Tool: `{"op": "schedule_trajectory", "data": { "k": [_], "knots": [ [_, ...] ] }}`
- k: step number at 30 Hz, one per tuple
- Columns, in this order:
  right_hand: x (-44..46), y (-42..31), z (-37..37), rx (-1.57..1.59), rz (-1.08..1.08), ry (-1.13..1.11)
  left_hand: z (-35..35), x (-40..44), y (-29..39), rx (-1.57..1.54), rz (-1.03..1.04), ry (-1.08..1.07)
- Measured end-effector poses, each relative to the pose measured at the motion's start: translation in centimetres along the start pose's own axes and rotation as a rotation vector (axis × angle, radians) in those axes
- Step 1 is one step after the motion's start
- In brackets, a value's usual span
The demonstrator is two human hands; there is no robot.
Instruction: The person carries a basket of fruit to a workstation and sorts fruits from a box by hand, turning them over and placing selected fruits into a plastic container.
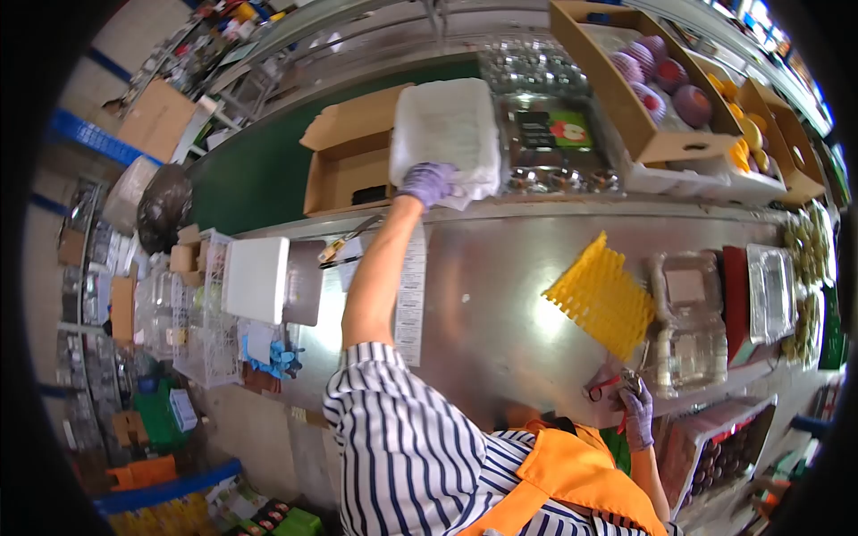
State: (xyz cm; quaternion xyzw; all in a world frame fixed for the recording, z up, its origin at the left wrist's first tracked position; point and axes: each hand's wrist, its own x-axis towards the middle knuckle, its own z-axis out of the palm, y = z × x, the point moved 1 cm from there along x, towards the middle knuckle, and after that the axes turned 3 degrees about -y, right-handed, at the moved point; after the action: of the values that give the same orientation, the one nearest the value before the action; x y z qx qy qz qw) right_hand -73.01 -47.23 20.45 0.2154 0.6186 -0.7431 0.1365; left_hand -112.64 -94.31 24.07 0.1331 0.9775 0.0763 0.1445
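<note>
My left hand (429, 183), in a purple glove, reaches across the bench to the front edge of a stack of soft white sheets (445, 125). Its fingers are closed on the edge of the sheets. Beside the stack lies an open cardboard box (349, 174), with a dark item inside. My right hand (636, 411), also gloved, is low near the bench's front edge, closed around a small tool with red handles that looks like scissors (606, 387). A yellow foam net (603, 295) lies just beyond that hand. Clear plastic punnets (688, 313) stand to its right.
At the back right, a cardboard box (666, 85) holds fruit in purple foam nets. Clear lidded packs (554, 129) stand left of it. A white board (256, 279), wire basket (204, 313) and blue gloves (273, 357) are on the left. A printed sheet (411, 304) lies on the steel bench (492, 295).
</note>
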Motion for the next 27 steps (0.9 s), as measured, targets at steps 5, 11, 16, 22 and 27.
{"op": "schedule_trajectory", "data": {
  "k": [5,11,16,22,27],
  "knots": [
    [1.0,0.3,0.5,-0.024,0.022,-0.053,-0.8,0.6,1.0,0.043,-0.108,-0.091],
    [1.4,-1.0,1.7,-0.027,0.041,-0.144,0.7,-2.2,-0.7,-0.154,0.066,0.866],
    [1.3,0.7,0.0,-0.081,0.016,-0.059,3.0,-3.9,-9.1,-0.185,-0.521,1.214],
    [1.3,0.6,0.5,-0.055,0.067,-0.058,5.1,-4.7,-9.6,0.05,-0.751,0.371],
    [0.9,-0.5,1.5,-0.061,0.11,-0.054,4.7,-5.4,-11.5,0.041,-0.495,0.983]
  ]
}}
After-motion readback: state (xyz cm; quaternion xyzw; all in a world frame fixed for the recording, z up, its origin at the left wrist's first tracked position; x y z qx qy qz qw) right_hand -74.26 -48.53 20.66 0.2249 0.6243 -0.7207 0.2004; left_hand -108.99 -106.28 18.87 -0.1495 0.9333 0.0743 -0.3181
